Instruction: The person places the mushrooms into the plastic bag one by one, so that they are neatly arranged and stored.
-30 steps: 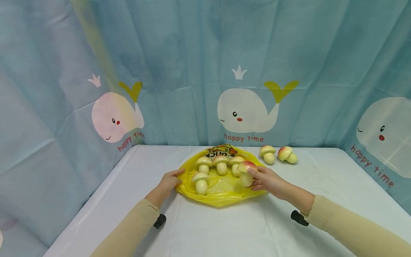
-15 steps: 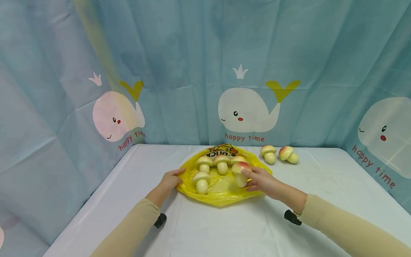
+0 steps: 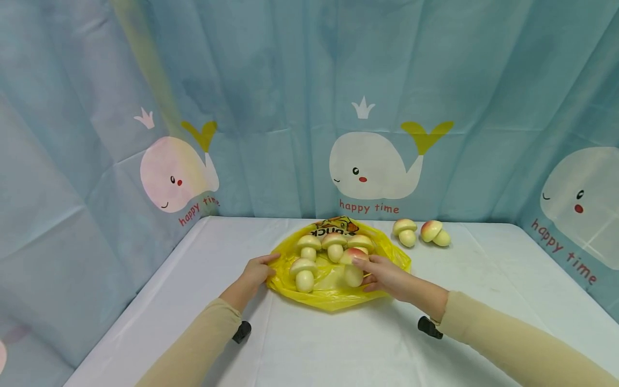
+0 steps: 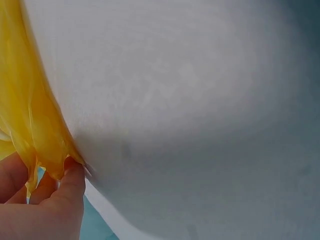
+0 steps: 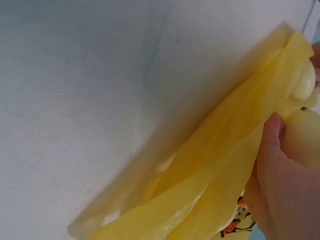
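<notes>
My left hand (image 3: 254, 273) pinches the left edge of a yellow plastic bag (image 3: 329, 298); in the left wrist view the bag's thin film (image 4: 37, 110) bunches between thumb and fingers. A toy mushroom (image 3: 353, 273) with a red-tinged cap is gripped upright in my right hand (image 3: 389, 277), over the right part of the opened bag. Several pale mushrooms (image 3: 304, 277) sit in the bag, one of them partly hidden behind the held one. From the right wrist, the held mushroom (image 5: 302, 137) shows only in part, beside the bag's raised side (image 5: 215, 150).
Two more toy mushrooms lie on the white table (image 3: 329, 349) behind the bag to the right: one upright (image 3: 405, 232), one tipped over (image 3: 435, 234). A blue curtain (image 3: 271, 107) with whale prints stands along the table's back edge.
My right hand has carried the red-capped mushroom leftward and slightly down over the bag. The left hand stays at the bag's edge, and the other mushrooms keep their places.
</notes>
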### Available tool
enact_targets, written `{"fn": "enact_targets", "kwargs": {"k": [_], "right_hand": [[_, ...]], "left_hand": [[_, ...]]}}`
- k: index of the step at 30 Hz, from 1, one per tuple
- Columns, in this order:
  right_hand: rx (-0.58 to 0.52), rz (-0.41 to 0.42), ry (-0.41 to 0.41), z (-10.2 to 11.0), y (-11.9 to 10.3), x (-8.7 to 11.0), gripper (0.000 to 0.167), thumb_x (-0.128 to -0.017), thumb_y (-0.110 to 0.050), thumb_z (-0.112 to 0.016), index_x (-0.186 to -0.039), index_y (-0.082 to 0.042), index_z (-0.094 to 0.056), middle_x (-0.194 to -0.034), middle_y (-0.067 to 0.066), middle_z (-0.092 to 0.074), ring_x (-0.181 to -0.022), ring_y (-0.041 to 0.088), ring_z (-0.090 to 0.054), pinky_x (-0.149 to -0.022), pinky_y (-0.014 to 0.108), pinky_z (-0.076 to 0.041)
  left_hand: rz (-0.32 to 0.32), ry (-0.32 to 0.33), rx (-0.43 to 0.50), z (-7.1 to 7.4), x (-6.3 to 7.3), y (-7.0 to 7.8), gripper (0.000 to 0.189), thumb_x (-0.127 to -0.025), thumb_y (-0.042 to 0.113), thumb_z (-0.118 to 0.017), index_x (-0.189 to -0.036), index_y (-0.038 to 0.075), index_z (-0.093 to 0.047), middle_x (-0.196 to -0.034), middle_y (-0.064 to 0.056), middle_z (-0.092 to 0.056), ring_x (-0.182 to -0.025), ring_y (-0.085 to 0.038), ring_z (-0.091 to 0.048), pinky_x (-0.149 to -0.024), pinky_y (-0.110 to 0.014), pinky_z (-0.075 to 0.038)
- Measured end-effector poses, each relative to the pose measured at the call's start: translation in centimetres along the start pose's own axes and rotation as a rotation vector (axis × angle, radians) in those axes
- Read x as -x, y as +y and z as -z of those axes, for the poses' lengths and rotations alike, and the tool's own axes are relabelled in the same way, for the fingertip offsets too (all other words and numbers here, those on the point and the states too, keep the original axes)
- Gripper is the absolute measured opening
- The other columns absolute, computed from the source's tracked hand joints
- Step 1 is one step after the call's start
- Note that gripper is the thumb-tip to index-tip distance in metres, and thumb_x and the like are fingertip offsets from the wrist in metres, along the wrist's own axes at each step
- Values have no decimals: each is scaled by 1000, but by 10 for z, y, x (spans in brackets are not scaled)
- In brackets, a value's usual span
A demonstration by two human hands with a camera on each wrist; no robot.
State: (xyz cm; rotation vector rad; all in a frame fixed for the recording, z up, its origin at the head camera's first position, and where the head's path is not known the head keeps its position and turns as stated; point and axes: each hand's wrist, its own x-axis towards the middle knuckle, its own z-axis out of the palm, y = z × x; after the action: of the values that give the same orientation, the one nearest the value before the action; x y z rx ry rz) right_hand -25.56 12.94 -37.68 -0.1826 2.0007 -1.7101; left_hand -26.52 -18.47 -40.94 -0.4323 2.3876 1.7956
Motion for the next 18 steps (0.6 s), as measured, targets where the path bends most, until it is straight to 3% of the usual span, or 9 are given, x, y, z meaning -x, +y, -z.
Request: {"fn": "enact_targets", "kwargs": {"k": [7,18], "right_hand": [[-6,14,-24,-7,-1,-5,66,-100,-34,-51,-141,14,-27,-111,14,-54,-86,20,-57,-80,34,-52],[36,-4,7,-17,-1,-10,62,-99,-39,-53,-134,10,-39,-103,9,-56,-85,18,-55,-75,33,-50]], "left_hand": [[2,-2,-1,0,0,0,54,-89,-12,-47,-140,3,-52,-153,-24,-30,-139,-37,-30,-110,-46,-33],[7,-2,2,0,0,0,53,-90,-12,-47,-140,3,-52,-153,-23,-30,-137,-37,-32,-109,-45,-34]]}}
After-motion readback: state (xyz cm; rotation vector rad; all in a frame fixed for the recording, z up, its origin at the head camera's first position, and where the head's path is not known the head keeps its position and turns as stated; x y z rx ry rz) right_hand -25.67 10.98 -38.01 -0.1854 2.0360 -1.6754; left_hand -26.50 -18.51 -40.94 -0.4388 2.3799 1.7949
